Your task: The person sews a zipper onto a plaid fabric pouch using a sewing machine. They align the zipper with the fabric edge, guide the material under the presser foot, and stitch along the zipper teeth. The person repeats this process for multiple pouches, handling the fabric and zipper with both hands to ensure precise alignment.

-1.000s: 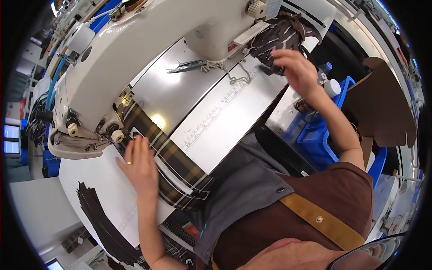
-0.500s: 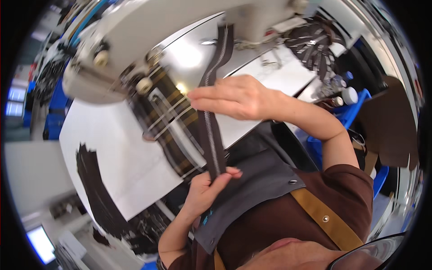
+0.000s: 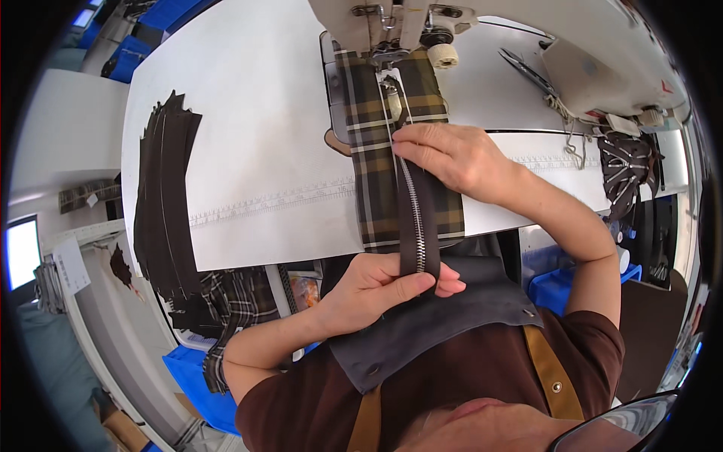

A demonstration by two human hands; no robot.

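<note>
A dark brown zipper (image 3: 411, 207) with metal teeth stretches between my two hands over a plaid fabric piece (image 3: 373, 184). My left hand (image 3: 384, 290) pinches the zipper's near end, thumb on top, just past the table's front edge. Farther up, my right hand (image 3: 456, 158) holds the zipper's far part between thumb and fingers, by the long slot in the fabric. The plaid fabric, in brown, black and white, lies flat on the sewing machine bed. Its far end runs under the presser foot (image 3: 388, 74) of the sewing machine (image 3: 399, 22).
A stack of dark fabric strips (image 3: 166, 196) lies on the left of the white table (image 3: 256, 135). Scissor-like snips (image 3: 526, 69) rest at the back right, and bundled zippers (image 3: 626, 169) hang over the right end. Blue bins (image 3: 203, 384) stand below.
My view has turned toward the machine and table. The zipper's far end, earlier raised beside the machine, has come down onto the slot in the plaid fabric; both hands still hold it.
</note>
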